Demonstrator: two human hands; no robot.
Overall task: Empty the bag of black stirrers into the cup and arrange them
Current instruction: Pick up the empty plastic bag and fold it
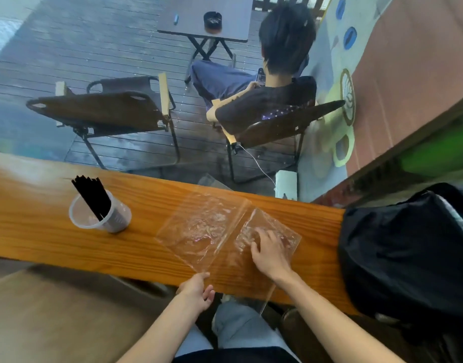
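The right hand (pixel 269 254) lies flat on the clear plastic bag (pixel 204 226), its fingers (pixel 261 235) spread and pressing the folded-over part down onto the bench (pixel 55 247). The left hand (pixel 197 290), at about seven o'clock from the right one, pinches the bag's near corner between thumb and forefinger at the bench's near edge, the other fingers loosely curled. The bag looks empty and flattened; no stirrers show inside it. Well apart, at about nine o'clock from the bag, stands the translucent cup (pixel 99 218) holding the black stirrers (pixel 93 196), which lean together as one bundle toward eleven o'clock. A black backpack (pixel 408 252) rests at three o'clock on the bench end. By my reckoning the emptying is done; what remains is spreading or straightening the stirrers in the cup, and perhaps setting the bag aside.
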